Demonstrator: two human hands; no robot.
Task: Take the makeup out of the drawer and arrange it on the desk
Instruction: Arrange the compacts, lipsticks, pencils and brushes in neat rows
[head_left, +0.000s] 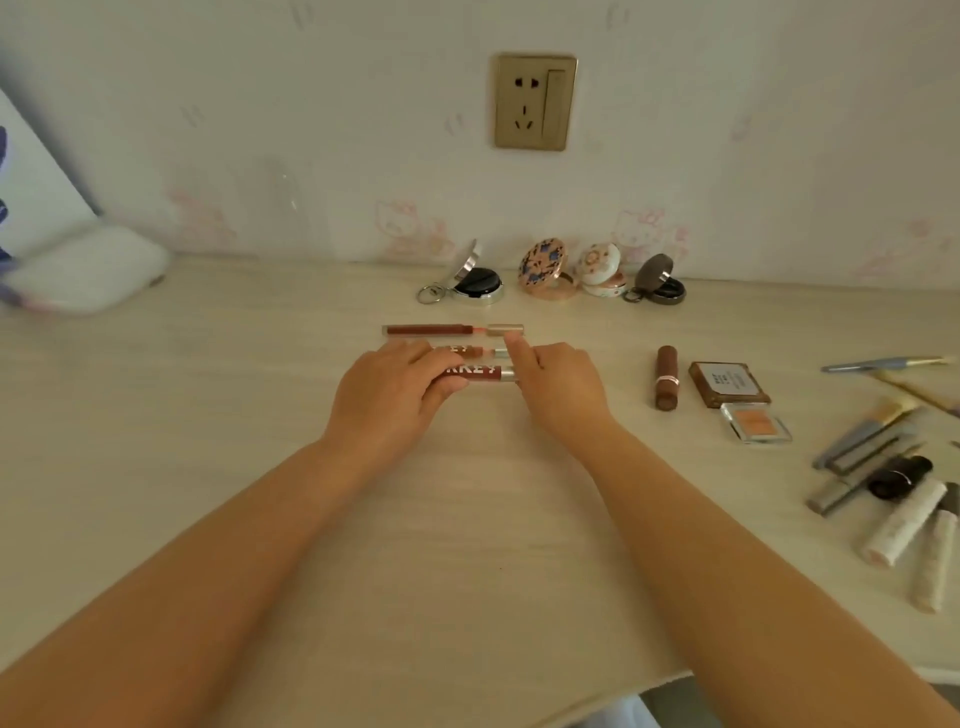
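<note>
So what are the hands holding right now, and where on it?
The left hand grips the nearest lip gloss tube around its left end; the right hand holds nothing.

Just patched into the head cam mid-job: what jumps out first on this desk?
Both hands meet at the desk's middle: the left hand holds a red lip gloss tube, while the right hand points a finger at the caps of two more tubes lined up behind it. Four open compacts stand in a row against the wall, and a loose pile of tubes and brushes lies at the right edge.
</note>
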